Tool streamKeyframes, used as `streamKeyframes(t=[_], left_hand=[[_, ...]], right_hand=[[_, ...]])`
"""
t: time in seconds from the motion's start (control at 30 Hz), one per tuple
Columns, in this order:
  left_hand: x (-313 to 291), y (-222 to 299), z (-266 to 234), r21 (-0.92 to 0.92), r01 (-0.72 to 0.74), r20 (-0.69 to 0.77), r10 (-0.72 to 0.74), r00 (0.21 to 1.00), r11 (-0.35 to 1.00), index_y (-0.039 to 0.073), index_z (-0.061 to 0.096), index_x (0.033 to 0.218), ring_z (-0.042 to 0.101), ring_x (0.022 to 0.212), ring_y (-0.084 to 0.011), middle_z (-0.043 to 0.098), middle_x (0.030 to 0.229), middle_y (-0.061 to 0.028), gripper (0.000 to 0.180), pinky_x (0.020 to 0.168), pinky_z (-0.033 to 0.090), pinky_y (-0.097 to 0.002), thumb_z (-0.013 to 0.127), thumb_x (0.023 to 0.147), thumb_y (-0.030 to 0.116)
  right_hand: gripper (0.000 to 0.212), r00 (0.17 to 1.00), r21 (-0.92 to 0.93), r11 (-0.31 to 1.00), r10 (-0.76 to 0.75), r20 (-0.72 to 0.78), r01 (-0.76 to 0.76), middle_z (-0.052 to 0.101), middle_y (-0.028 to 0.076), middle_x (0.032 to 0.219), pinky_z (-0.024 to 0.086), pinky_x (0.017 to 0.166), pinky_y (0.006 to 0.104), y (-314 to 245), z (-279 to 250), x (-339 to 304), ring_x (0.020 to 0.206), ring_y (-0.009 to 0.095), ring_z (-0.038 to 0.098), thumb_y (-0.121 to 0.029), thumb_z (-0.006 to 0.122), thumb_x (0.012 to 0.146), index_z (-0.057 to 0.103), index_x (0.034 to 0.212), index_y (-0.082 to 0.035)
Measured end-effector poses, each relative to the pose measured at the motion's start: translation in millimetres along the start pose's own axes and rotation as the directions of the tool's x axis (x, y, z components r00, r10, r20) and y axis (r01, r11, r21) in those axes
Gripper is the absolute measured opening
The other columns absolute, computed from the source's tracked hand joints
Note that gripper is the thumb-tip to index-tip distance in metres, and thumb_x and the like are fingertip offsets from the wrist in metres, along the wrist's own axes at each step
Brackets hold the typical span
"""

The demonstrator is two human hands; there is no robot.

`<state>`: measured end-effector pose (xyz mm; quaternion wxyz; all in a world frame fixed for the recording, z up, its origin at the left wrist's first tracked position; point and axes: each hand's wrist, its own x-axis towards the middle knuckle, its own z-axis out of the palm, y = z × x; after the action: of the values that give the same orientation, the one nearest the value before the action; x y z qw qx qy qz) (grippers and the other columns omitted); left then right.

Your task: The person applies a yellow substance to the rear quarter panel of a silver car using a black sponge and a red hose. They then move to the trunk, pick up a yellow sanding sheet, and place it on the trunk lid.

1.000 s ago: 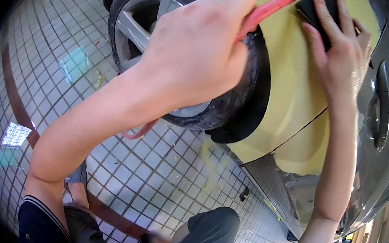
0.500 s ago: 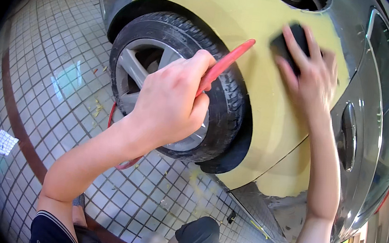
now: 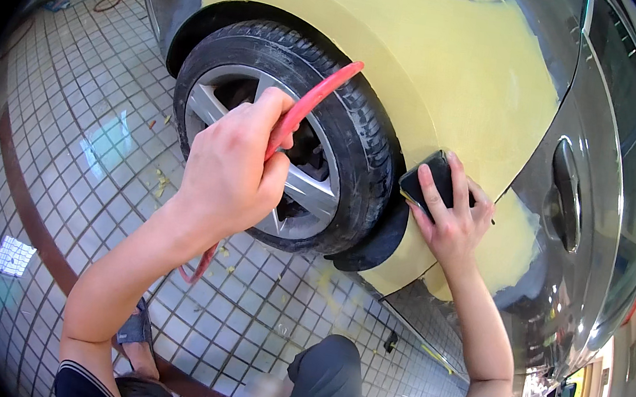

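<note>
1. Beside the wheel arch of a dark grey car (image 3: 603, 176), a person works with two bare hands over a smooth, pale-yellow-coated body panel (image 3: 458, 73).

2. The right hand (image 3: 455, 222) rests over a black rectangular block (image 3: 437, 173), its grip closed on it, fingers spread across the top and thumb along the near side.

3. The block lies on the yellow coating, just behind the arch's rear edge and near the dark seam that runs across the panel.

4. The left hand (image 3: 232, 161) is raised before the wheel, its grip a fist closed around a curved red flexible tube (image 3: 309, 103); one end arcs up across the black rubber tyre (image 3: 364, 141), and a red loop shows beneath the forearm.

5. Behind that fist sits a silver spoked wheel rim (image 3: 311, 194); to the right of the block, a dark, glossy door handle (image 3: 565, 194).

6. Below, pale square floor tiles (image 3: 243, 308) carry a brown stripe (image 3: 27, 205), yellowish scraps (image 3: 161, 183) and a small black object (image 3: 391, 340) too small to identify.
</note>
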<state>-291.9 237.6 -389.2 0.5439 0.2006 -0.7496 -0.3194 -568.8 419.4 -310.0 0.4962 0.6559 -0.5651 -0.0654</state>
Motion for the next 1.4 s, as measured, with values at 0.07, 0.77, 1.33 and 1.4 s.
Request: streamKeyframes(t=[0.07, 0.77, 1.33, 1.4], left_hand=[[1, 5, 1, 0.001, -0.036, -0.002, 0.036, 0.999, 0.999, 0.003, 0.056, 0.105, 0.062, 0.071, -0.0293, 0.062, 0.084, -0.0101, 0.03, 0.068, 0.049, -0.037, 0.052, 0.078, -0.009], [-7, 22, 55, -0.054, -0.167, -0.006, 0.167, 0.986, 0.984, 0.0, 0.061, 0.117, 0.064, 0.079, -0.0234, 0.068, 0.103, -0.0122, 0.038, 0.07, 0.051, -0.0322, 0.056, 0.082, -0.014], [20, 42, 87, 0.04, -0.548, -0.169, 0.546, 0.821, 0.836, 0.001, 0.071, 0.113, 0.065, 0.083, -0.0254, 0.072, 0.1, -0.0105, 0.028, 0.074, 0.052, -0.0339, 0.077, 0.086, 0.0], [13, 38, 91, 0.016, -0.503, -0.127, 0.501, 0.856, 0.864, 0.0, 0.069, 0.112, 0.067, 0.089, -0.0305, 0.072, 0.104, -0.013, 0.028, 0.078, 0.054, -0.0381, 0.078, 0.085, 0.002]], right_hand=[[0.068, 0.999, 0.002, 0.999, -0.032, -0.001, 0.032, 0.056, 0.007, 0.153, 0.04, 0.1, 0.039, 4, -4, 13, 0.11, 0.027, 0.058, -0.038, 0.085, 0.072, 0.07, 0.137, -0.03], [0.072, 0.981, 0.134, 0.974, 0.192, -0.04, -0.185, 0.054, 0.004, 0.155, 0.045, 0.092, 0.0395, -39, 15, -35, 0.106, 0.026, 0.058, -0.039, 0.088, 0.072, 0.067, 0.141, -0.035], [0.072, 0.757, 0.697, 0.321, 0.12, 0.642, -0.642, 0.051, 0.015, 0.154, 0.045, 0.106, 0.0452, -249, 53, -220, 0.118, 0.038, 0.051, -0.035, 0.08, 0.087, 0.055, 0.152, -0.017], [0.068, 0.716, 0.683, 0.229, 0.117, 0.688, -0.693, 0.05, 0.017, 0.155, 0.042, 0.111, 0.0463, -250, 60, -225, 0.124, 0.04, 0.051, -0.035, 0.076, 0.093, 0.052, 0.154, -0.015]])
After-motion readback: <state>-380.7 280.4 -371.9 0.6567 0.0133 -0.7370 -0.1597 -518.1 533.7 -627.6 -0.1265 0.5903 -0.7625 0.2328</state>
